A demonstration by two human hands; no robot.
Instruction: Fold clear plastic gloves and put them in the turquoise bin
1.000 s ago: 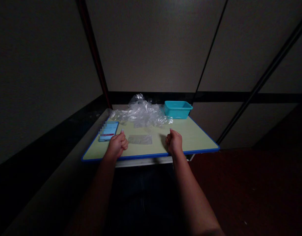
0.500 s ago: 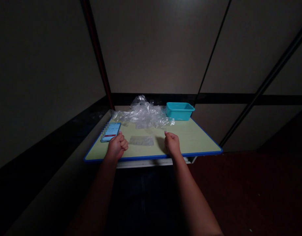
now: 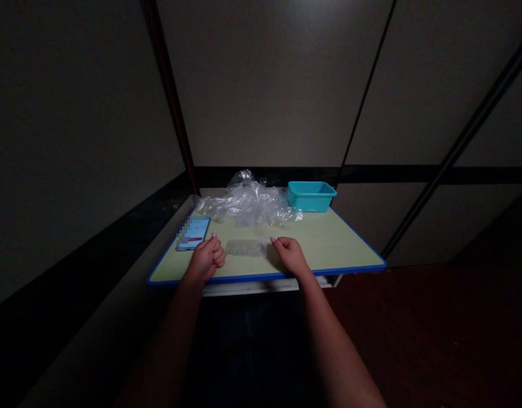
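My left hand [image 3: 207, 259] is closed in a fist with the thumb up, near the table's front edge, just below a phone [image 3: 193, 233] with a lit screen. Nothing shows in its fingers. My right hand [image 3: 288, 253] is also closed, thumb pointing left, beside the right end of a flat clear plastic bag [image 3: 246, 248] that lies between the two hands. No object can be seen in the right fingers. A heap of crumpled clear plastic [image 3: 256, 201] lies behind the flat bag.
A turquoise basket [image 3: 312, 198] stands at the back right of the pale yellow table [image 3: 337, 243], which has a blue edge. Panelled walls rise behind and to the left. Dark red floor shows at the right.
My right hand has moved left to the flat bag's right end, and its thumb has tipped leftward. My left hand has shifted very slightly right. The whole view has dropped a little.
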